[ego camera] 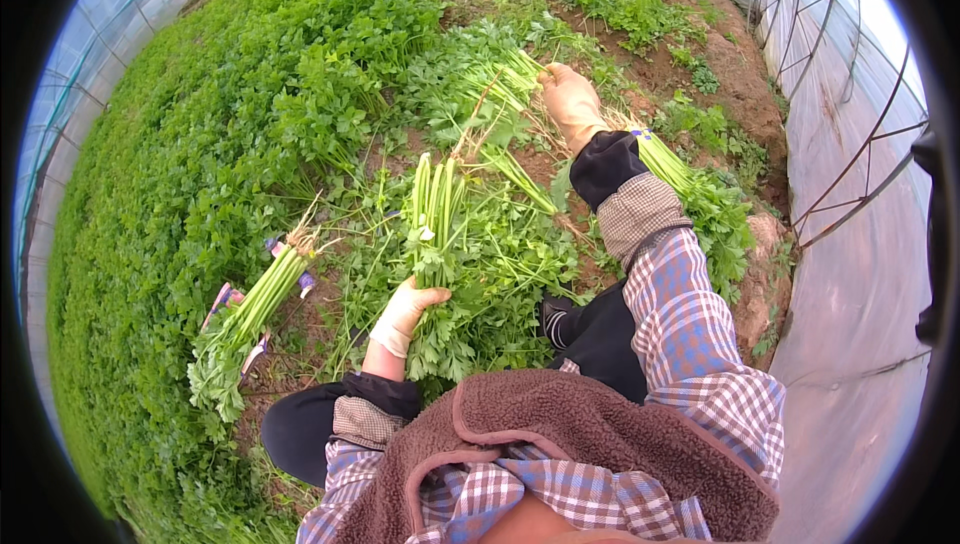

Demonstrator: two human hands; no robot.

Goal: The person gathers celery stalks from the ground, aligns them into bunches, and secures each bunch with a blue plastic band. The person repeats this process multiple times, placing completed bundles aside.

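My left hand (405, 313), in a pale glove, is closed around the leafy part of a celery bunch (439, 206). The bunch's pale stalk ends point away from me, and thin brown roots show beside them. Stretched out far ahead, my gloved right hand (571, 100) grips the root end of celery stalks (517, 77) at the edge of a loose pile. The right fingertips are partly hidden by the hand itself. Between the hands lies a smaller celery plant (521, 178) with its roots towards me.
To the left, a rooted celery bunch (274, 281) rests on a pink and purple object (225, 296). Bundled celery (667, 161) with a blue tie lies at right. Loose leaves (510, 251) cover the ground before me. Standing celery (225, 94) fills the left; plastic greenhouse sheeting (847, 304) rises at right.
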